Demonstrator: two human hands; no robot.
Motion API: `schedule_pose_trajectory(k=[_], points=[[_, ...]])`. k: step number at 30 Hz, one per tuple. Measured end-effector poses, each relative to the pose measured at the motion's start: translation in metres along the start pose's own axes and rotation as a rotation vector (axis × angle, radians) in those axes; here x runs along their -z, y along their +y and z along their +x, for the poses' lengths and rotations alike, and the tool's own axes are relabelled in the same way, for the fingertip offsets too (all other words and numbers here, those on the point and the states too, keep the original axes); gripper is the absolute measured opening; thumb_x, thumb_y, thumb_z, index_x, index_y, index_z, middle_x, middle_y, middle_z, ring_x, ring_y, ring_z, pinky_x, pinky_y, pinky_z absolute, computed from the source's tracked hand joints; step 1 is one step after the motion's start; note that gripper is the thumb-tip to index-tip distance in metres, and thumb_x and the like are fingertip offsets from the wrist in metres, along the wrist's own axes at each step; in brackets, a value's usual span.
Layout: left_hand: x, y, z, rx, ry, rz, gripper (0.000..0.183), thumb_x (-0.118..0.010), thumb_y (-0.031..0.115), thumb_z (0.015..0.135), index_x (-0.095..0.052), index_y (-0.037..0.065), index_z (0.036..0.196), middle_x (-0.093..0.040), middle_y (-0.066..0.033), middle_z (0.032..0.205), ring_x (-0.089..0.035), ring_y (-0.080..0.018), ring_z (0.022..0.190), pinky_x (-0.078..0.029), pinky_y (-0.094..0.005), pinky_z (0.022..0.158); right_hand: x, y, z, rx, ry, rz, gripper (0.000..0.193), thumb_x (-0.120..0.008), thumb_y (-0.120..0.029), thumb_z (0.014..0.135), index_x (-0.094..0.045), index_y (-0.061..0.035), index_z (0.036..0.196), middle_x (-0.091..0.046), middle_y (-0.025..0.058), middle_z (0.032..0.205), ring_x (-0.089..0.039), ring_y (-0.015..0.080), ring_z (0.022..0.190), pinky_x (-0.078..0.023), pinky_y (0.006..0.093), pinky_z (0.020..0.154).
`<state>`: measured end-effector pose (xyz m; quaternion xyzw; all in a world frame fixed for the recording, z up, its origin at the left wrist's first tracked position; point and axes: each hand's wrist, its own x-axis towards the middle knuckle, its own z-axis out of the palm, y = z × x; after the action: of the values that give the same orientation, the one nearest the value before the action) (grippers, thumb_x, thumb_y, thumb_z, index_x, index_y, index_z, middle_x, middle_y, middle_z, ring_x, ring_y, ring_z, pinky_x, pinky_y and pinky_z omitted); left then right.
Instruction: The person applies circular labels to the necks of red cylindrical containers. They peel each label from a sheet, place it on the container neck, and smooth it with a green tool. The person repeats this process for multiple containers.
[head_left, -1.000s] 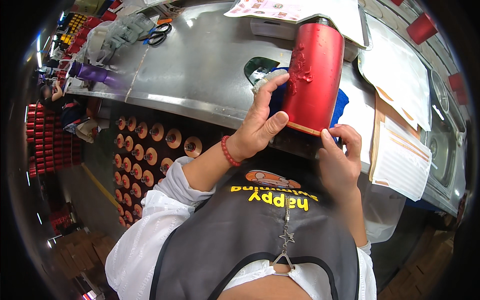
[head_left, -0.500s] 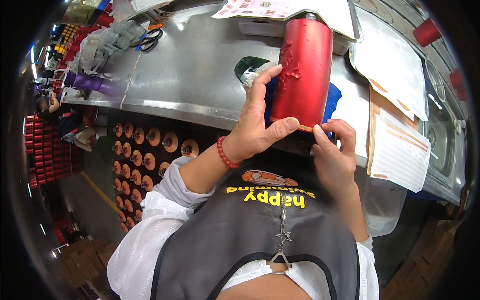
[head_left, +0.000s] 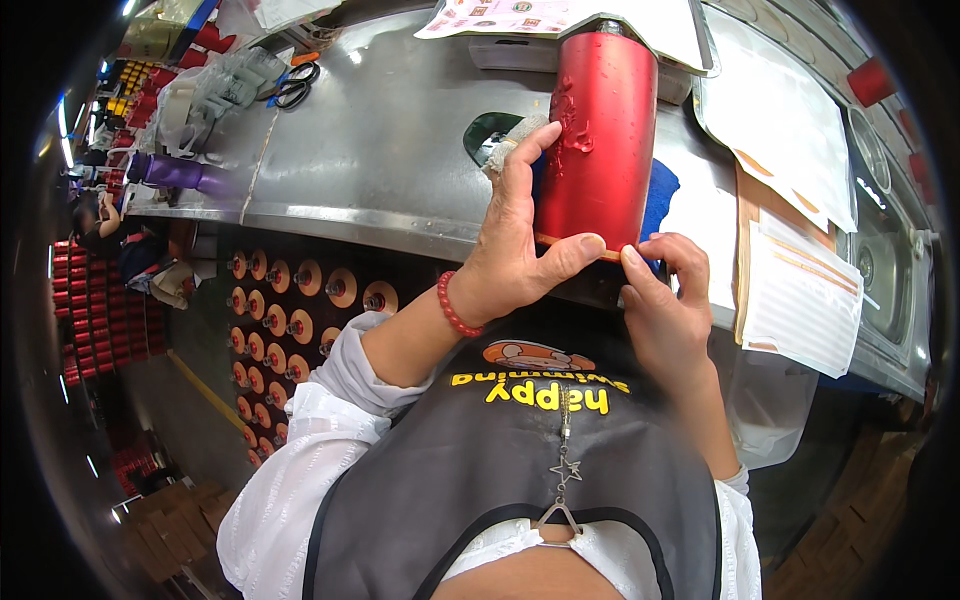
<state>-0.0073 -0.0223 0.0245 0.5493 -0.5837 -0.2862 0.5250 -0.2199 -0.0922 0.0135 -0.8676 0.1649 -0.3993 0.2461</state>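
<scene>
Red and satiny, dotted with droplets, a large cylinder [head_left: 605, 130] lies on its side on top of a blue cloth [head_left: 660, 205] on a steel counter [head_left: 390, 140]. Its dark neck [head_left: 610, 27] points beyond the cloth; its base, edged by a thin gold strip [head_left: 613, 257], faces the person at the cloth's near side. Raised ornament [head_left: 581, 138] marks the cylinder's left flank.

The left hand [head_left: 515, 250], at the cloth's left, is spread: forefinger along the flank by the ornament, thumb at the base edge. The right hand [head_left: 670, 300], at the cloth's near right, has thumb and bent forefinger close together at the strip's right end; whether they pinch it or only press, I cannot tell.

The cylinder looks stiff, probably fairly heavy, and could roll. Droplets likely make it slippery, while the cloth should cushion it. A broad hold round the smooth sides seems safest, sparing the ornament, which might chip. The strip looks light and bendable, suited to fingertips at its end.
</scene>
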Motion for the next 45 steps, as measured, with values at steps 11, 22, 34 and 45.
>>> schedule_pose_trajectory(k=[11, 22, 34, 45], points=[[-0.003, 0.001, 0.000, 0.023, 0.017, -0.156, 0.094, -0.074, 0.030, 0.089, -0.014, -0.001, 0.155, -0.028, -0.0166, 0.153, -0.031, -0.0246, 0.143, -0.027, -0.0396, 0.118, 0.000, -0.001, 0.000, -0.003, -0.009, 0.005, 0.061, -0.071, 0.013, 0.068, -0.069, -0.0099, 0.124, -0.055, 0.0123, 0.114, -0.055, 0.0333, 0.108, -0.048, 0.0429, 0.091], [-0.008, 0.000, 0.000, 0.014, 0.067, -0.312, 0.094, -0.075, 0.034, 0.089, -0.017, -0.002, 0.154, -0.034, -0.0184, 0.148, -0.037, -0.0263, 0.137, -0.031, -0.0391, 0.115, 0.001, -0.001, 0.000, -0.005, -0.003, 0.006, 0.060, -0.070, 0.013, 0.068, -0.069, -0.0100, 0.124, -0.055, 0.0117, 0.114, -0.055, 0.0331, 0.107, -0.048, 0.0427, 0.091], [0.001, 0.002, -0.038, -0.551, 0.198, 0.701, 0.032, -0.071, 0.014, 0.089, -0.071, 0.023, 0.119, -0.071, 0.0011, 0.117, -0.053, -0.0254, 0.131, -0.011, -0.0520, 0.125, 0.006, -0.002, 0.001, -0.020, -0.043, 0.020, 0.061, -0.069, 0.013, 0.069, -0.067, -0.0083, 0.127, -0.055, 0.0137, 0.118, -0.055, 0.0333, 0.111, -0.049, 0.0414, 0.091], [-0.007, 0.012, -0.011, -0.852, -0.072, 0.667, 0.029, -0.065, 0.012, 0.089, -0.070, 0.023, 0.115, -0.071, 0.0027, 0.101, -0.058, -0.0201, 0.123, -0.011, -0.0550, 0.124, 0.031, -0.026, 0.018, -0.690, 0.274, 0.435, 0.024, -0.058, -0.014, 0.101, -0.058, 0.0006, 0.119, -0.065, 0.0056, 0.095, -0.061, 0.0094, 0.086, -0.050, 0.0242, 0.077]])
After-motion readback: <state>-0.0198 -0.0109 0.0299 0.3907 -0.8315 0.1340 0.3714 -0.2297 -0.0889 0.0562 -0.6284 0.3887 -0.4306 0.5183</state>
